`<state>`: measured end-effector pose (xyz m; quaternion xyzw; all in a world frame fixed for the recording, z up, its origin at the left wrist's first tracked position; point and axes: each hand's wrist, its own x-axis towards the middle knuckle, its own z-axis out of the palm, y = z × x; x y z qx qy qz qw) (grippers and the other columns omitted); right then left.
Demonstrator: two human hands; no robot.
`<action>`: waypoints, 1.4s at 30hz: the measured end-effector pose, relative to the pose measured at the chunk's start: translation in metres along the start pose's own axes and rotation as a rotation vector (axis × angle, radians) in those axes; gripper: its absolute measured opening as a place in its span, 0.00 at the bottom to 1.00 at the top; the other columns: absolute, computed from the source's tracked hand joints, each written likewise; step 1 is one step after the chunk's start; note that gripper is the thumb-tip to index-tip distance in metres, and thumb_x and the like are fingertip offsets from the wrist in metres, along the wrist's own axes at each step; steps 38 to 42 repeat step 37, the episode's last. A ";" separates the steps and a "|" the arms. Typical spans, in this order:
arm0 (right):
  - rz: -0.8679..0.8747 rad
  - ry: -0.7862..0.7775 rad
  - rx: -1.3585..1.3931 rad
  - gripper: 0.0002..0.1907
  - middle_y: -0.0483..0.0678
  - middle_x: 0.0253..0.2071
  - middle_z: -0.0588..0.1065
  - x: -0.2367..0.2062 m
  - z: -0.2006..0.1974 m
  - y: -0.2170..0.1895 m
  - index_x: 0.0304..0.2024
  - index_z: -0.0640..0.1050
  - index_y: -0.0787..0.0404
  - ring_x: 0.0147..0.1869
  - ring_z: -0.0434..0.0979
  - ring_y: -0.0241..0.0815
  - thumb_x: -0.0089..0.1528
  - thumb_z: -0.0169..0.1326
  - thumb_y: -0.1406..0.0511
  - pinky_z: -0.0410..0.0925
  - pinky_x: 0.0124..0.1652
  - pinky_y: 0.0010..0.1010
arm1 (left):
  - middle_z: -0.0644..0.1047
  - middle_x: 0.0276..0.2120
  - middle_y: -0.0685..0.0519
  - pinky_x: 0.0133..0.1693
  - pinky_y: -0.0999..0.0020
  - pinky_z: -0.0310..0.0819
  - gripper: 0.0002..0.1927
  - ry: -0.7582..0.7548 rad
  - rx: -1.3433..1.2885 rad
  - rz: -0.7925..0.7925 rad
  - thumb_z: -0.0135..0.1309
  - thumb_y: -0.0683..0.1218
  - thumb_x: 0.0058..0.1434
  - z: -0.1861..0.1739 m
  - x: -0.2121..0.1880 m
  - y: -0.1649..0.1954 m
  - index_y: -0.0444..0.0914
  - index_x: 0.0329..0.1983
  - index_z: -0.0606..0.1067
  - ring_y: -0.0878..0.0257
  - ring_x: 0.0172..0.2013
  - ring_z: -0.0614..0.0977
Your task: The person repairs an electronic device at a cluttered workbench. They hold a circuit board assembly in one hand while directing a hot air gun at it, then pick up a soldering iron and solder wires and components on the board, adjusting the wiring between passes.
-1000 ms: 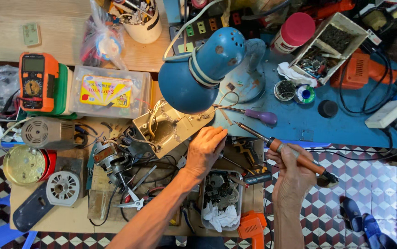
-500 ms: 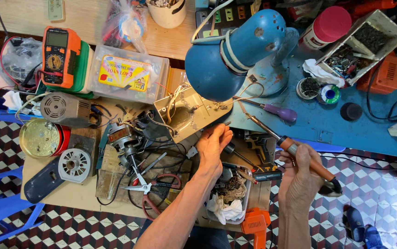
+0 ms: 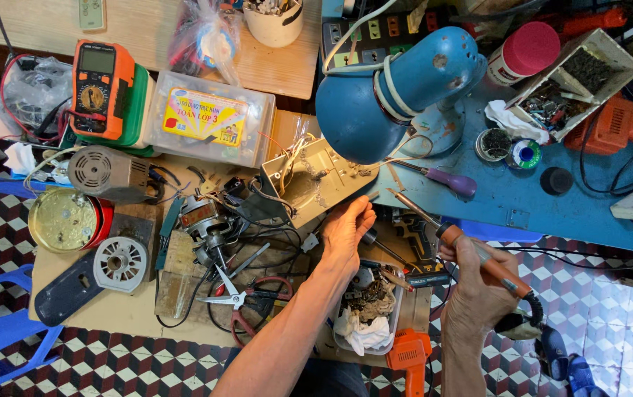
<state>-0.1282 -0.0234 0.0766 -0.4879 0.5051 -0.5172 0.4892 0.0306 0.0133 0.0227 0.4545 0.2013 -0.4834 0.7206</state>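
Right hand (image 3: 478, 290) wrapped around the orange handle of a soldering iron (image 3: 454, 239), grip clamped on it, tip slanting up and left toward the beige circuit housing (image 3: 316, 180). Left hand (image 3: 347, 231) just left of that tip, fingers curled and pinched at the housing's lower right edge; whether anything sits between the fingertips cannot be told. Directly above both hands, a blue desk lamp (image 3: 393, 95). Beyond the iron's tip, a purple-handled screwdriver (image 3: 445, 179) on the blue desk (image 3: 574, 213). Below the left wrist, a clear tub of parts (image 3: 368, 312). Further left, red-handled scissors (image 3: 246, 300) and an orange multimeter (image 3: 97, 88).
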 end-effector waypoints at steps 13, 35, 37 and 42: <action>0.054 -0.064 0.287 0.10 0.58 0.50 0.75 0.022 -0.021 -0.024 0.52 0.72 0.71 0.42 0.78 0.41 0.71 0.57 0.70 0.75 0.45 0.28 | 0.84 0.36 0.52 0.38 0.76 0.85 0.11 -0.355 1.037 0.724 0.54 0.47 0.66 -0.001 -0.109 0.093 0.37 0.48 0.78 0.69 0.35 0.86; -0.136 -0.279 -0.160 0.13 0.59 0.47 0.78 0.016 0.007 -0.038 0.50 0.77 0.73 0.49 0.82 0.43 0.65 0.62 0.71 0.77 0.52 0.30 | 0.80 0.40 0.50 0.45 0.68 0.80 0.13 -0.062 -0.551 -0.102 0.63 0.44 0.62 0.015 -0.018 -0.030 0.36 0.47 0.76 0.63 0.38 0.81; -0.139 -0.312 -0.202 0.13 0.58 0.46 0.79 0.022 0.012 -0.041 0.49 0.77 0.72 0.47 0.82 0.44 0.64 0.61 0.71 0.77 0.50 0.31 | 0.81 0.40 0.49 0.46 0.66 0.81 0.12 -0.013 -0.628 -0.135 0.63 0.43 0.60 0.022 -0.014 -0.032 0.36 0.45 0.77 0.61 0.39 0.82; -0.139 -0.312 -0.202 0.13 0.58 0.46 0.79 0.022 0.012 -0.041 0.49 0.77 0.72 0.47 0.82 0.44 0.64 0.61 0.71 0.77 0.50 0.31 | 0.81 0.40 0.49 0.46 0.66 0.81 0.12 -0.013 -0.628 -0.135 0.63 0.43 0.60 0.022 -0.014 -0.032 0.36 0.45 0.77 0.61 0.39 0.82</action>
